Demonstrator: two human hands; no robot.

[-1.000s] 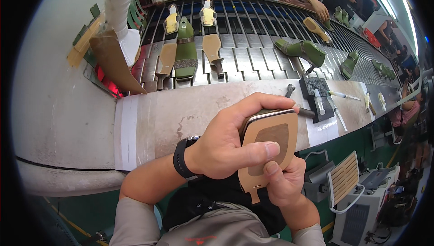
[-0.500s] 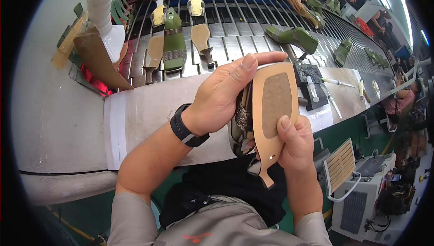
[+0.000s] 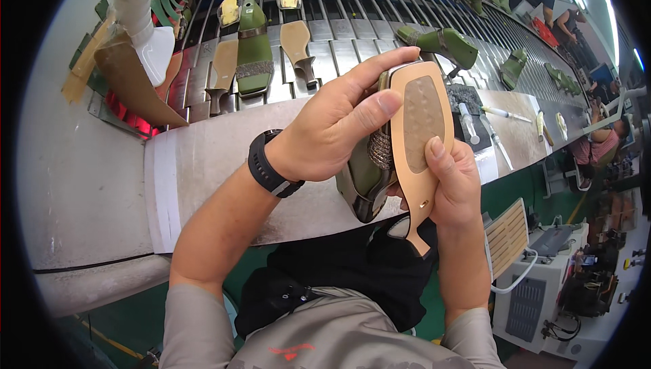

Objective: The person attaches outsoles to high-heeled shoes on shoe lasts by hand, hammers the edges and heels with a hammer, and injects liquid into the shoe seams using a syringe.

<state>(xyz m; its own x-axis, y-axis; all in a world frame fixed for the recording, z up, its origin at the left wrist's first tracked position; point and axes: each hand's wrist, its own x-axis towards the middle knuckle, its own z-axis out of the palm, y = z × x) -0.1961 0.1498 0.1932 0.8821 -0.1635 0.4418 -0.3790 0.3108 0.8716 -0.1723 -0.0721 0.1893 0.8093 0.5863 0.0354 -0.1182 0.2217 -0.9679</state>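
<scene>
Both of my hands hold a sandal on a green shoe last (image 3: 359, 189), its tan sole (image 3: 422, 125) turned toward me. A woven metallic strap (image 3: 381, 149) shows at the side. My left hand (image 3: 339, 121) closes round the toe end, thumb at the sole's edge. Lower down, my right hand (image 3: 453, 182) grips the sole, thumb flat on its face; its other fingers are mostly hidden behind. The sole narrows toward a heel (image 3: 419, 239) that points down. Whether sole and upper touch along their whole length cannot be seen.
A slatted metal conveyor (image 3: 339, 64) carries green sandals on lasts (image 3: 254, 57), tan heeled soles (image 3: 296, 40) and more pairs farther right. Brushes (image 3: 498, 142) lie on the worktable's right. A white hose nozzle (image 3: 154, 53) hangs at the left. Other people work beyond.
My hands and the sandal have shifted slightly up and right. My left thumb has come down onto the sole's edge. Another person's reaching hand at the far conveyor is gone from view.
</scene>
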